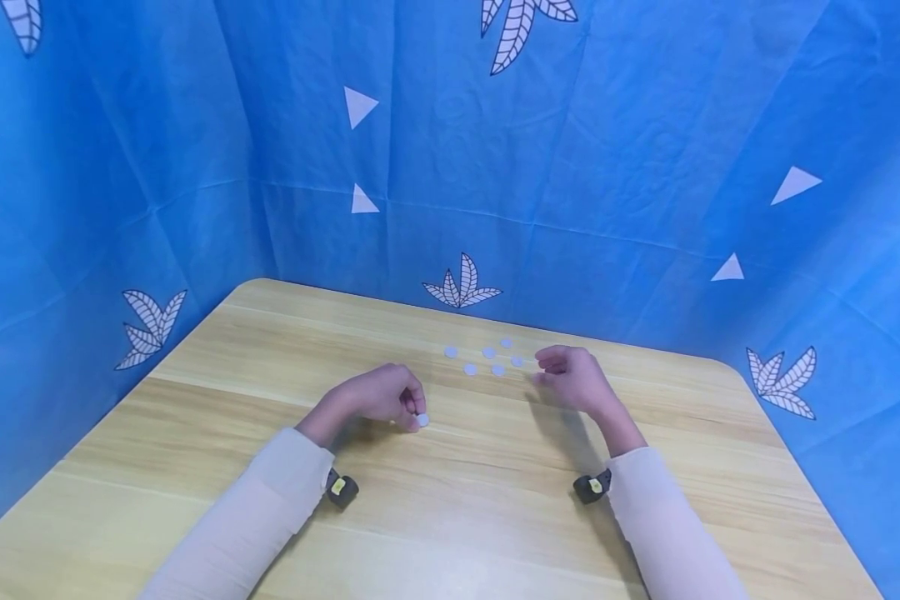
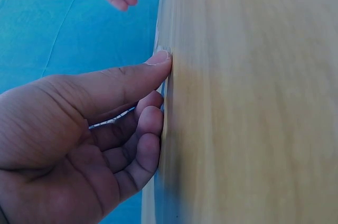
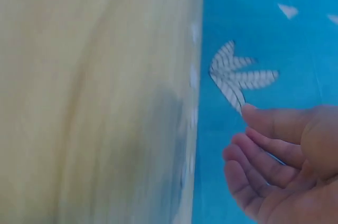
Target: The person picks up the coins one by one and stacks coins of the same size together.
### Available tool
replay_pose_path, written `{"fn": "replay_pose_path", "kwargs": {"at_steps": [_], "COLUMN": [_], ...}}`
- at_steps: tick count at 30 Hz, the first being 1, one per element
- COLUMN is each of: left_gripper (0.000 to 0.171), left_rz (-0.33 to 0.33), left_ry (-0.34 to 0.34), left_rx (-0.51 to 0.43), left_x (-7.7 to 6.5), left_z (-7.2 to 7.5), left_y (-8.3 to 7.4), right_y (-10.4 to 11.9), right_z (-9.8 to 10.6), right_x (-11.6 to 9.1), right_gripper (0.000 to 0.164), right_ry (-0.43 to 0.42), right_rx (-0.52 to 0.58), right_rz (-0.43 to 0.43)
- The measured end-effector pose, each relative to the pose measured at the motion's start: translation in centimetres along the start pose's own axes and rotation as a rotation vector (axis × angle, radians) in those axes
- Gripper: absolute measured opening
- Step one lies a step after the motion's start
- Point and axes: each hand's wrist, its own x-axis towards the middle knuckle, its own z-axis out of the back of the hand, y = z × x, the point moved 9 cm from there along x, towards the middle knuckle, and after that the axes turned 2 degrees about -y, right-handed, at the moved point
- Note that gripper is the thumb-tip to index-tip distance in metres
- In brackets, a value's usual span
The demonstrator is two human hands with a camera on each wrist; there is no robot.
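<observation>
Between thumb and fingertips my left hand pinches a small pale round disc, low over the wooden table. In the left wrist view the left hand has its thumb at the disc, and little of the disc shows. Several similar flat discs lie loosely grouped toward the table's far edge. Just right of that group hovers my right hand, its fingers loosely bent with nothing between them. The right wrist view shows the right hand with thumb and fingers apart.
The light wooden table has rounded far corners. A blue curtain with white leaves and triangles hangs behind it and along both sides. Each wrist carries a small black camera, the left camera and the right camera.
</observation>
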Motion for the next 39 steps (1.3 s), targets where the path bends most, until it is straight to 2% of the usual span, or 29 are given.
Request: {"fn": "replay_pose_path", "kwargs": {"at_steps": [8,18,26,31,39], "left_gripper": [0.016,0.015,0.015,0.015,0.015], "left_rz": [0.007,0.012,0.014,0.005,0.006], "left_ry": [0.002,0.002,-0.009,-0.008,0.0], "left_rx": [-0.003,0.006,0.007,0.015,0.015], "left_x": [0.0,-0.4,-0.3,-0.1,0.1], "left_z": [0.0,0.2,0.3,0.2,0.1], "left_y": [-0.1,-0.2,0.0,0.0,0.0], "right_y": [-2.3,-4.5,-5.1,-4.9,-4.5], "right_z": [1.8,1.2,0.8,0.4,0.2], "right_x": [-0.1,0.1,0.4,0.3,0.3], "right_gripper": [0.04,0.043,0.039,0.033,0.024], "right_ry": [0.005,0.073,0.098,0.129,0.107], "right_rx": [0.028,0.058,0.032,-0.016,-0.082], "right_rz": [-0.019,-0.101,-0.1,-0.07,-0.049]}}
